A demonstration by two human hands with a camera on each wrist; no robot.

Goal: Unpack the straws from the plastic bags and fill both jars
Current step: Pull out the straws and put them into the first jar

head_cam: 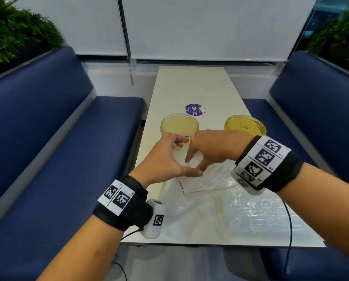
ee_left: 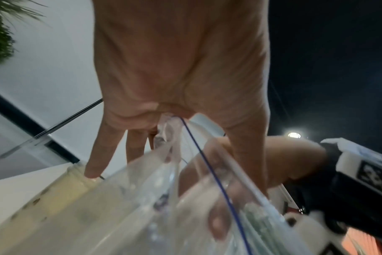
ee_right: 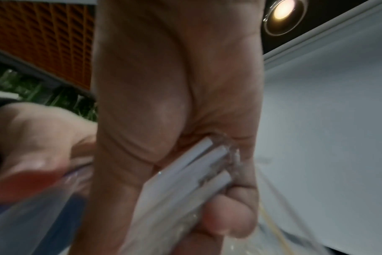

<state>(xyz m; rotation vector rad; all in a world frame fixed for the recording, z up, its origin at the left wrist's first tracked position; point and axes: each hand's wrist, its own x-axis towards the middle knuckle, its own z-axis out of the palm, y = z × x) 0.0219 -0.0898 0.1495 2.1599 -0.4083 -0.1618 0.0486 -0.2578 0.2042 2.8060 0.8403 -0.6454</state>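
Note:
Two open glass jars stand mid-table, the left jar (head_cam: 179, 124) and the right jar (head_cam: 245, 125). Just in front of them a clear zip bag (head_cam: 200, 183) with a blue seal line is lifted off the table. My left hand (head_cam: 165, 159) pinches the bag's mouth edge (ee_left: 172, 119), with its other fingers spread toward the left jar's rim (ee_left: 61, 186). My right hand (head_cam: 210, 151) reaches into the bag, fingers curled round a bunch of white straws (ee_right: 192, 169). Through the plastic the right fingers (ee_left: 218, 220) show blurred.
More clear plastic with pale straws (head_cam: 240, 209) lies on the near part of the white table (head_cam: 189, 88). A purple round sticker (head_cam: 193, 109) sits behind the jars. Blue benches (head_cam: 68, 138) flank the table on both sides.

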